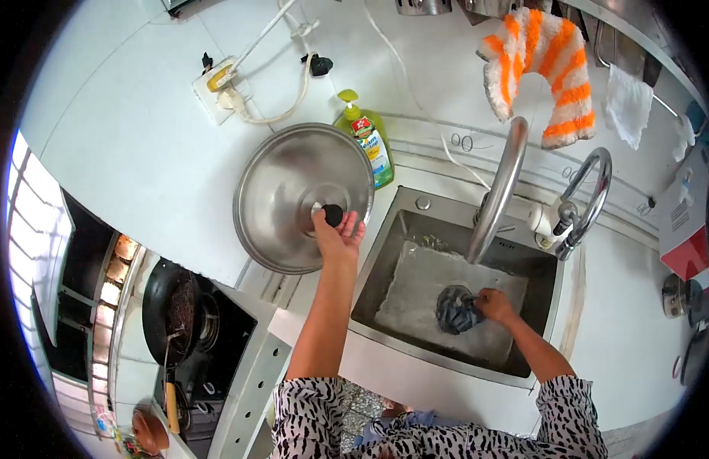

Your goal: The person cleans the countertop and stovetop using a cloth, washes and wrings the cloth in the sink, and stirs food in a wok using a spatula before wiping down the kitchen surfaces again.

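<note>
My left hand grips the black knob of a large round steel pot lid, which is tilted up against the tiled wall left of the sink. A green dish soap bottle with a pump top stands partly behind the lid's right edge. Over in the steel sink, my right hand is closed on the edge of a dark grey crumpled plastic bag. Whether the bag holds anything cannot be seen. Beneath it a pale translucent sheet or water layer covers the basin floor.
A curved steel faucet arches over the basin, with a smaller chrome tap to its right. An orange-and-white striped cloth hangs above. Far left, a black wok sits on the stove. Cords run from a wall socket.
</note>
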A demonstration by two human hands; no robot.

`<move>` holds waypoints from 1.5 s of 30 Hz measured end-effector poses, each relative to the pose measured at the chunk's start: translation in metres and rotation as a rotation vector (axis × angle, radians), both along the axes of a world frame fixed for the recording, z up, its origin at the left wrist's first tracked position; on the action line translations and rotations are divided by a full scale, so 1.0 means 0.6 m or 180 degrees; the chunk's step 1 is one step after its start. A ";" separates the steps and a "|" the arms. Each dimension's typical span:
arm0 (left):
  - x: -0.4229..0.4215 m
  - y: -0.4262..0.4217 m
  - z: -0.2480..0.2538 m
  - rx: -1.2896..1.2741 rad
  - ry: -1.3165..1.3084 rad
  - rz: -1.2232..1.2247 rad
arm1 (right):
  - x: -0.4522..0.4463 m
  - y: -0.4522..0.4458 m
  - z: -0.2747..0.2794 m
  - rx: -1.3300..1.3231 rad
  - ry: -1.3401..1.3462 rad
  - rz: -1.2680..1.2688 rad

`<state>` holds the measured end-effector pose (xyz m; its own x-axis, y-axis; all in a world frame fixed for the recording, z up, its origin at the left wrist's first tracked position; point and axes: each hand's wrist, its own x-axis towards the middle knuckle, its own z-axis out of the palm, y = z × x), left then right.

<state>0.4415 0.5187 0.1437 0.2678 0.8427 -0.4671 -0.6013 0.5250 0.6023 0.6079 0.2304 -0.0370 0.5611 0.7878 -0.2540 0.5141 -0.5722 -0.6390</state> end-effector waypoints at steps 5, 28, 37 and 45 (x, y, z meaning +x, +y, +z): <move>0.004 0.007 0.003 -0.0015 0.0125 0.0179 | 0.004 -0.003 0.003 0.0059 -0.0114 0.0115; -0.003 0.034 -0.009 -0.0294 -0.0225 -0.0581 | -0.003 -0.004 -0.041 0.0450 -0.0074 0.0148; 0.013 0.043 -0.005 -0.0367 -0.0312 -0.0414 | -0.017 0.059 0.126 0.0443 0.0461 -0.0203; 0.014 0.063 -0.010 -0.0429 -0.0126 -0.0587 | -0.030 0.067 0.086 0.0745 0.0592 0.0311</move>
<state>0.4497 0.5567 0.1375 0.4318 0.7085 -0.5581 -0.5096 0.7022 0.4972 0.5898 0.2706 0.0148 0.4408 0.8849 -0.1507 0.4212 -0.3522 -0.8358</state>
